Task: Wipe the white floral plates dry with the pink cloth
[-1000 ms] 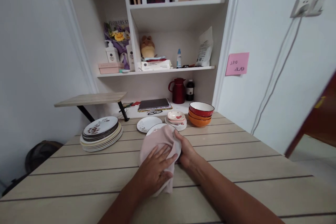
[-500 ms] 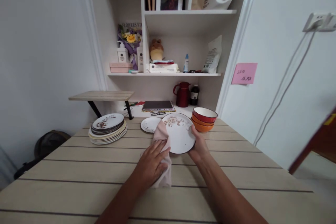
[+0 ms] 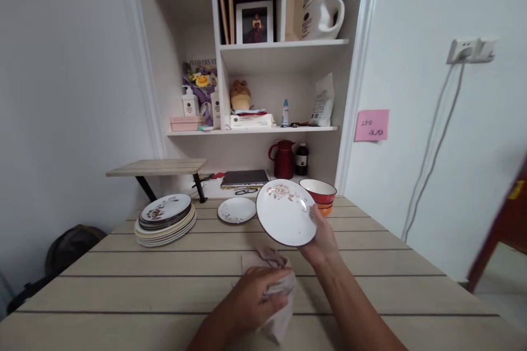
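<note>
A white plate with a brown flower pattern and dark rim (image 3: 284, 216) is tilted up above the table, gripped at its lower right edge by my right hand (image 3: 323, 238). My left hand (image 3: 261, 293) is closed around a crumpled pale pink cloth (image 3: 284, 307), below the plate and apart from it. Behind them a smaller flowered plate (image 3: 236, 210) lies flat on the table. To the left stands a stack of plates (image 3: 167, 222). Partly hidden by the held plate and my hand, red and orange bowls (image 3: 319, 191) are stacked at the right.
A small raised wooden shelf (image 3: 156, 167) on black legs stands at the back left. Glasses (image 3: 246, 191), a dark laptop-like slab (image 3: 245, 177), a red jug (image 3: 283, 159) and a dark bottle (image 3: 302, 159) sit along the back, beneath white shelves (image 3: 284, 46).
My left hand has pulled the cloth off the plate, down and to the right. The plate has shifted slightly right and turned in my right hand. The camera view has tilted upward.
</note>
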Tool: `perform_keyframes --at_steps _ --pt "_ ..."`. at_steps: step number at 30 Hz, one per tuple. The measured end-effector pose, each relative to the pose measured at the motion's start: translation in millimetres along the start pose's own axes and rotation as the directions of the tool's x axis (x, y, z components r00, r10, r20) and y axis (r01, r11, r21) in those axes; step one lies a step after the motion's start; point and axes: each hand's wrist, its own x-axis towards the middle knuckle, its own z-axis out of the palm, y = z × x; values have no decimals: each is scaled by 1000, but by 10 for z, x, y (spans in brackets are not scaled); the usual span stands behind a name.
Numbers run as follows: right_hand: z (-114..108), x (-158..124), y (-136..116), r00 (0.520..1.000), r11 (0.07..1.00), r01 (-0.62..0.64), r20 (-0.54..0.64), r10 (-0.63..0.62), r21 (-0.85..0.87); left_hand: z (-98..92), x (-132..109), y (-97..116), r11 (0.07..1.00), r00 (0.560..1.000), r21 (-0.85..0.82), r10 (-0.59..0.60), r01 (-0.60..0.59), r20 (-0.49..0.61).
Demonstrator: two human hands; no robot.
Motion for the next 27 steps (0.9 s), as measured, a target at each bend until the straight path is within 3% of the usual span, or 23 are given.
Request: perform_keyframes --at_steps 2,4,6,9,11,14,16,24,27 --pt "10 -9 32 999 999 -42 24 42 -7 22 135 -82 914 974 -379 -197 142 -110" --pt "14 -16 65 997 997 -74 20 74 5 -32 225 -224 856 932 -493 -294 157 -214" --pt "12 -22 97 995 995 -101 0 101 25 -139 250 -377 632 753 -774 -487 -46 -442" --pt "15 -40 164 984 983 -180 -12 180 21 -287 211 -514 534 702 -829 -527 -165 -479" --pt "29 -70 243 963 963 -269 -8 269 -3 -316 179 -523 401 761 -893 -508 -205 -403" --pt "61 -133 420 918 916 -396 -5 397 -57 -261 145 -472 33 892 -984 -417 -176 -173" --pt "72 -170 546 894 890 -446 -4 448 -92 -212 118 -441 -97 924 -988 -375 -123 -78" --pt "-11 -180 725 855 837 -517 -65 515 -180 -239 -11 -424 -120 946 -987 -316 -110 -67" --pt "-31 -182 709 858 826 -510 -79 507 -239 -246 -28 -401 -71 925 -996 -378 -57 -26"
